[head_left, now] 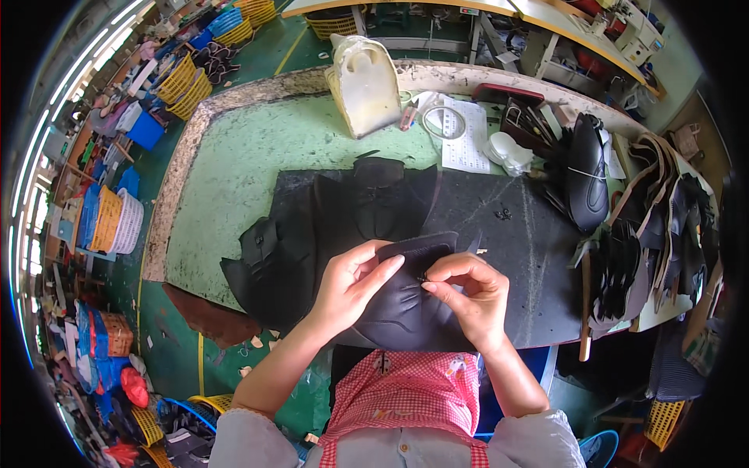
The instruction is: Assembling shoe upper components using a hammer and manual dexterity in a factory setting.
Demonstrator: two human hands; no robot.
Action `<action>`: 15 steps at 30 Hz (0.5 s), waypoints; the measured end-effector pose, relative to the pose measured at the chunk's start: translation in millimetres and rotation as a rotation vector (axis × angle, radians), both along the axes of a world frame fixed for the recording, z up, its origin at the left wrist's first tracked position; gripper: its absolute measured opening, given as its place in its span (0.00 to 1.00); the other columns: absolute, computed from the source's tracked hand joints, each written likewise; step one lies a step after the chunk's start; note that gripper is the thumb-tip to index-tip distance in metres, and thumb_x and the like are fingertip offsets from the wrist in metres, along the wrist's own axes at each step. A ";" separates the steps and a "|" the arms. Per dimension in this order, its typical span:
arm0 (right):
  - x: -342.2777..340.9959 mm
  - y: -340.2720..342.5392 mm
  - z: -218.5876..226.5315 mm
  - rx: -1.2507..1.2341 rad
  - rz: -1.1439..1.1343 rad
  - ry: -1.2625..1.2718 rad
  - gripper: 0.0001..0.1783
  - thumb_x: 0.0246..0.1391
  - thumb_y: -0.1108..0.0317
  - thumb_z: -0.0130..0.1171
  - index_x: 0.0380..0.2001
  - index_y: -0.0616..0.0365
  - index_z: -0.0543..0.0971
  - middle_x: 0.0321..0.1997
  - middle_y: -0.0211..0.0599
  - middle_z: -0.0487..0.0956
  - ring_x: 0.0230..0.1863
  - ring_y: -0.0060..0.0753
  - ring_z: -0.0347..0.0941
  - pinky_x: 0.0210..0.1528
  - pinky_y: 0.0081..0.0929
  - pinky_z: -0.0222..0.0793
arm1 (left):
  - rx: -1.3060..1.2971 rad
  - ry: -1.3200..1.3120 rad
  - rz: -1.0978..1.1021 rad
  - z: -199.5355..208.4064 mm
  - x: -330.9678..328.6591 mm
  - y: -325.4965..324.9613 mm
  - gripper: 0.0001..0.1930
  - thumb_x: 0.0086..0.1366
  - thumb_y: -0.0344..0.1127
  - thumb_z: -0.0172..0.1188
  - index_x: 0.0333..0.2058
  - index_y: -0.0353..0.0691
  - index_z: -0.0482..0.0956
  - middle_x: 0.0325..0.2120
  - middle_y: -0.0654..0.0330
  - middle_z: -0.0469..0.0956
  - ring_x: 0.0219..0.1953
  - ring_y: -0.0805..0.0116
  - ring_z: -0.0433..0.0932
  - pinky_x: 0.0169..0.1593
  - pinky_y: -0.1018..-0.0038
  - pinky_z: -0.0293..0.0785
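Note:
My left hand (349,285) grips a black leather shoe upper (398,312) by its top edge, thumb on the near side and fingers behind. The upper is tilted up over the front of the worktable, its creased lower part towards me. My right hand (473,295) pinches thumb and forefinger together at the right side of this upper. A small dark bit shows at those fingertips, too small to name. Beyond my hands lie more black uppers, one in the middle (378,199) and one at the left (269,273), on a black mat (499,226).
A worn cream holder (370,86) stands at the table's far side, beside a tape roll (443,122) and papers (466,152). A tied black bundle (587,175) and stacked black pieces (616,273) lie at the right. Tiny dark bits (503,213) sit on the mat.

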State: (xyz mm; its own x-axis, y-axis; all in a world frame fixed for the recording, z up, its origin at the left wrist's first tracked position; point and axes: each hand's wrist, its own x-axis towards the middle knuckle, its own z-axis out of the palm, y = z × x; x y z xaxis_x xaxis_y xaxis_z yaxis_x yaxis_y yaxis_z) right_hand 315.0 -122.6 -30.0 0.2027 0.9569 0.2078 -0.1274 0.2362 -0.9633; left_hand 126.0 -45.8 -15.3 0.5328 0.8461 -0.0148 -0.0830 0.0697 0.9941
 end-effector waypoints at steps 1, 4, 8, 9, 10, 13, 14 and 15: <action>0.4 -0.1 4.1 0.037 -0.028 -0.059 0.08 0.51 0.80 0.71 0.36 0.63 0.85 0.38 0.35 0.83 0.40 0.24 0.80 0.44 0.23 0.78 | 0.026 0.020 -0.008 4.2 -0.8 -3.2 0.10 0.73 0.30 0.59 0.48 0.29 0.79 0.34 0.67 0.80 0.38 0.84 0.75 0.42 0.83 0.73; -0.3 -1.2 15.1 0.074 -0.075 -0.097 0.08 0.49 0.78 0.73 0.34 0.61 0.86 0.37 0.34 0.82 0.38 0.23 0.79 0.40 0.22 0.78 | 0.021 -0.008 -0.017 15.0 -3.5 -9.0 0.10 0.73 0.30 0.59 0.47 0.29 0.79 0.35 0.67 0.80 0.37 0.86 0.74 0.41 0.84 0.72; -0.5 -1.8 23.8 0.085 -0.083 -0.127 0.08 0.49 0.78 0.73 0.34 0.61 0.86 0.37 0.33 0.82 0.37 0.23 0.79 0.38 0.22 0.77 | -0.019 -0.058 -0.029 23.8 -2.9 -13.8 0.09 0.72 0.28 0.59 0.47 0.29 0.80 0.35 0.66 0.80 0.38 0.84 0.74 0.41 0.84 0.72; 0.0 -2.1 25.3 0.081 -0.088 -0.148 0.08 0.49 0.78 0.73 0.34 0.61 0.86 0.37 0.33 0.82 0.37 0.23 0.79 0.38 0.21 0.76 | -0.006 -0.058 -0.024 25.0 -2.1 -15.3 0.09 0.72 0.28 0.59 0.47 0.29 0.80 0.36 0.66 0.80 0.38 0.84 0.74 0.41 0.83 0.72; 0.9 -2.5 26.5 0.082 -0.065 -0.153 0.08 0.48 0.78 0.73 0.34 0.62 0.86 0.37 0.34 0.81 0.38 0.24 0.79 0.40 0.22 0.77 | 0.008 -0.058 -0.019 25.8 -1.2 -16.7 0.09 0.72 0.27 0.59 0.47 0.29 0.80 0.36 0.66 0.80 0.38 0.84 0.75 0.41 0.83 0.72; 2.6 -3.9 28.6 0.069 -0.042 -0.186 0.09 0.48 0.79 0.73 0.34 0.62 0.85 0.37 0.35 0.81 0.38 0.25 0.79 0.42 0.22 0.78 | 0.024 -0.043 -0.002 27.3 -0.5 -18.6 0.09 0.71 0.26 0.60 0.46 0.28 0.81 0.37 0.64 0.81 0.37 0.82 0.76 0.41 0.82 0.72; 2.8 -4.4 29.0 0.073 -0.047 -0.188 0.08 0.49 0.78 0.73 0.34 0.61 0.86 0.36 0.34 0.81 0.37 0.24 0.79 0.40 0.21 0.77 | 0.002 -0.071 -0.006 27.4 -0.4 -19.0 0.09 0.71 0.26 0.60 0.46 0.28 0.81 0.37 0.63 0.81 0.37 0.81 0.76 0.41 0.81 0.72; 2.6 -5.1 29.0 0.053 -0.061 -0.207 0.07 0.50 0.77 0.73 0.34 0.60 0.86 0.36 0.33 0.82 0.36 0.23 0.79 0.38 0.21 0.76 | 0.044 -0.037 0.001 27.3 -0.4 -19.0 0.09 0.71 0.26 0.60 0.46 0.28 0.81 0.37 0.63 0.81 0.38 0.81 0.76 0.42 0.81 0.73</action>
